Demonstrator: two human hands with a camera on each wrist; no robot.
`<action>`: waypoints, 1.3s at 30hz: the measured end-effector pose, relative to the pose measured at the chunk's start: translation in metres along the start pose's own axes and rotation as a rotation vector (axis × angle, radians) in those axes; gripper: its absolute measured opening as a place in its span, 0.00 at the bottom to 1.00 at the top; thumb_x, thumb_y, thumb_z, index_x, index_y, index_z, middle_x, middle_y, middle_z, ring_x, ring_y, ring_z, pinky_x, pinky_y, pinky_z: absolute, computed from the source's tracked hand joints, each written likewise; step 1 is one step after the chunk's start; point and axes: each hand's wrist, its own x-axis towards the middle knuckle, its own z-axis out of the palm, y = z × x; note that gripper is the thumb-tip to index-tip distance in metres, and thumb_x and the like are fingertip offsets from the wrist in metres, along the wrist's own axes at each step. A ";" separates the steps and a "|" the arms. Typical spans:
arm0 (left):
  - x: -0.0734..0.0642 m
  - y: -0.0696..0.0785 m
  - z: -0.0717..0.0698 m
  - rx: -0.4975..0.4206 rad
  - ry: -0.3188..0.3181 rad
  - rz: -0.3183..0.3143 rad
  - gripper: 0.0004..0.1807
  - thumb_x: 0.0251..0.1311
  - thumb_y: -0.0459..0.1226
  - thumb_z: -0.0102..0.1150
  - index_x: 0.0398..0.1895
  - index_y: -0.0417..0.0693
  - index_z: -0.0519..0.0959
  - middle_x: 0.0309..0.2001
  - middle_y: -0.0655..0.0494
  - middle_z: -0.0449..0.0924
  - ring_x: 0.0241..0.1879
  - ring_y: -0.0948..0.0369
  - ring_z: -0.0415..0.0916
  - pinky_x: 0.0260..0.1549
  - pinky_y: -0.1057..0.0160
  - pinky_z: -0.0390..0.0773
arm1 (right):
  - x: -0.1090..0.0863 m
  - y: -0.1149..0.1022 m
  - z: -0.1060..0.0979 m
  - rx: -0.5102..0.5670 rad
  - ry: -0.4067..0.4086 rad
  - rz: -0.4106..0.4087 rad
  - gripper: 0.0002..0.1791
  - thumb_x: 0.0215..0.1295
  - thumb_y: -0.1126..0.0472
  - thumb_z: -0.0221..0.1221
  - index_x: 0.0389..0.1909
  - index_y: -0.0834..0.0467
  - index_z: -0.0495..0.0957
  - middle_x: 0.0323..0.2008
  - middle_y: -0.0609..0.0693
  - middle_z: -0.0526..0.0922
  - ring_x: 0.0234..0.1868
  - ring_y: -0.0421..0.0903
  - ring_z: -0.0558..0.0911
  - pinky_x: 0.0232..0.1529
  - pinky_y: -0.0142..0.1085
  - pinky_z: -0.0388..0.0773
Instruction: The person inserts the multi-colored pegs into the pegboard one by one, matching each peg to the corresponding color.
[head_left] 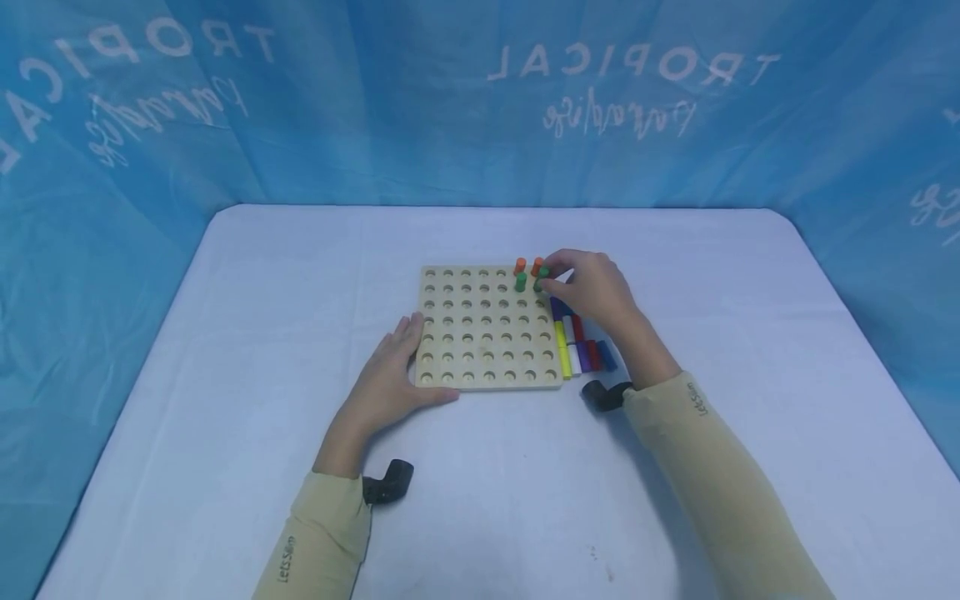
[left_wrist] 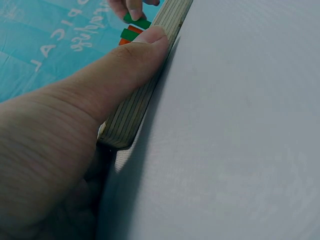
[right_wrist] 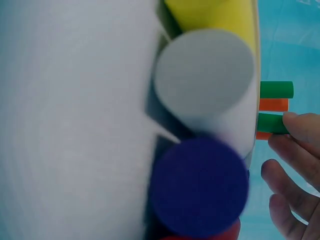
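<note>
A square wooden pegboard (head_left: 477, 329) with rows of round holes lies in the middle of the table. Two orange pegs, one (head_left: 521, 265) left of the other (head_left: 537, 264), stand in its far row at the right. In front of the left one stands a green peg (head_left: 521, 282). My right hand (head_left: 596, 287) pinches a second green peg (right_wrist: 270, 123) between thumb and forefinger, upright at the board's right edge in the second row. My left hand (head_left: 386, 375) spans the near left corner, fingers along the left side, thumb (left_wrist: 135, 52) straight against the front side.
Loose pegs lie along the board's right side, among them yellow (head_left: 561, 337), white (head_left: 574, 359), dark red (head_left: 594, 355) and blue (head_left: 609, 356); several are partly under my right hand. Black wrist cameras (head_left: 390, 483) sit on both wrists. A blue curtain (head_left: 420, 108) hangs behind the white table (head_left: 300, 267).
</note>
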 end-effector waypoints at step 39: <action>0.000 0.001 0.002 0.007 -0.006 -0.003 0.71 0.39 0.62 0.76 0.81 0.54 0.41 0.81 0.53 0.37 0.80 0.43 0.35 0.76 0.39 0.44 | -0.009 0.021 -0.023 -0.093 -0.156 0.144 0.23 0.67 0.51 0.62 0.62 0.51 0.76 0.52 0.54 0.81 0.53 0.54 0.78 0.50 0.50 0.80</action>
